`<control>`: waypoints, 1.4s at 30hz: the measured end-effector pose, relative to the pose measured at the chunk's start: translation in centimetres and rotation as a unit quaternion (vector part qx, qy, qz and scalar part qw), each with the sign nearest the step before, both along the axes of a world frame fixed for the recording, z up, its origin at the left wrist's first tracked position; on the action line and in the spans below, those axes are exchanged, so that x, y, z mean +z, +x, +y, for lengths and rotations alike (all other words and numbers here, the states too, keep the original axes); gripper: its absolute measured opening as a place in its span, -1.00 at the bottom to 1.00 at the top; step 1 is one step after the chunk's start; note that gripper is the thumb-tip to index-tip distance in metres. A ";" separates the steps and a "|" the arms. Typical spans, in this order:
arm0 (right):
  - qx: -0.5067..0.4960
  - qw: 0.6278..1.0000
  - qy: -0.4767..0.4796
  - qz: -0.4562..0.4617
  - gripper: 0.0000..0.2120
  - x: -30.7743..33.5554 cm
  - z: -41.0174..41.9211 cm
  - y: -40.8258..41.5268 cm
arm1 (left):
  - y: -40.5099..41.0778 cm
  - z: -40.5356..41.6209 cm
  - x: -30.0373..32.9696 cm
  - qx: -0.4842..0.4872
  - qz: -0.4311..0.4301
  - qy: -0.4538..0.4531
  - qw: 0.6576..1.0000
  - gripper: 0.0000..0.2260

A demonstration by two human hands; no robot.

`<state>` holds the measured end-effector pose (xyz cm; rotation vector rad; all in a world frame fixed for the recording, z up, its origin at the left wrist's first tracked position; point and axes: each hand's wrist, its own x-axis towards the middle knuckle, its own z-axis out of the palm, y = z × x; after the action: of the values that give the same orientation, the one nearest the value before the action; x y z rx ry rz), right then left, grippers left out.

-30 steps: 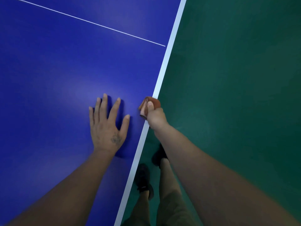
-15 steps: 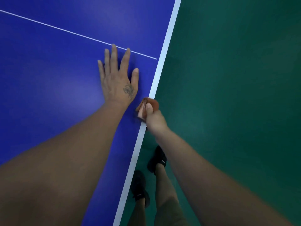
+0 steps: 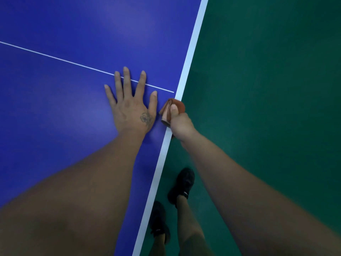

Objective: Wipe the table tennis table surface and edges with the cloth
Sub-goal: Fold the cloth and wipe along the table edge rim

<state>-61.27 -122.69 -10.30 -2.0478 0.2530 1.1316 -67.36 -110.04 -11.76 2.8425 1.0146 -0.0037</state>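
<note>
Down on the blue table tennis table [image 3: 64, 111], the left hand [image 3: 132, 109] lies flat, palm down, fingers straight and spread, with its forearm reaching in from the lower left across the surface. Its middle fingers cross the thin white centre line [image 3: 55, 58], and its thumb points toward the white edge stripe [image 3: 186, 71] of the table, ending just short of it. Just beside that thumb, the right hand [image 3: 181, 124] grips a folded reddish-brown cloth [image 3: 174, 108], thumb curled over the top of it while the other fingers are hidden below the table's rim, so how they lie cannot be told. The cloth sits wrapped over the table's edge, right on the white stripe, near where the centre line meets it. Past the edge lies green floor [image 3: 267, 108], with the person's two black shoes [image 3: 181, 185] standing close to the table's side.
</note>
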 end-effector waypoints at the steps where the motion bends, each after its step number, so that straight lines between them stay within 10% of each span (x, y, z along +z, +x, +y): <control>1: 0.005 1.000 0.001 -0.009 -0.42 0.1 0.3 1.3 | 0.0 0.0 0.0 -0.001 -0.001 0.002 1.000 -0.38; 17: 0.011 0.998 0.001 0.058 -0.50 0.1 -1.5 -2.5 | 0.3 -0.1 -0.1 0.000 -0.021 0.002 1.000 -0.40; 33: -0.039 0.999 0.011 -0.025 -0.51 0.1 3.1 10.9 | 0.1 0.0 -0.9 -0.007 -0.061 0.021 0.998 -0.43; 42: -0.012 0.998 -0.033 0.054 -0.46 0.0 -0.5 0.2 | 0.1 0.0 -0.8 -0.009 -0.056 0.008 0.998 -0.41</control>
<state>-61.09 -123.19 -10.31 -2.0388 0.3718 1.2348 -67.23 -110.01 -12.54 2.8294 0.9708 0.1610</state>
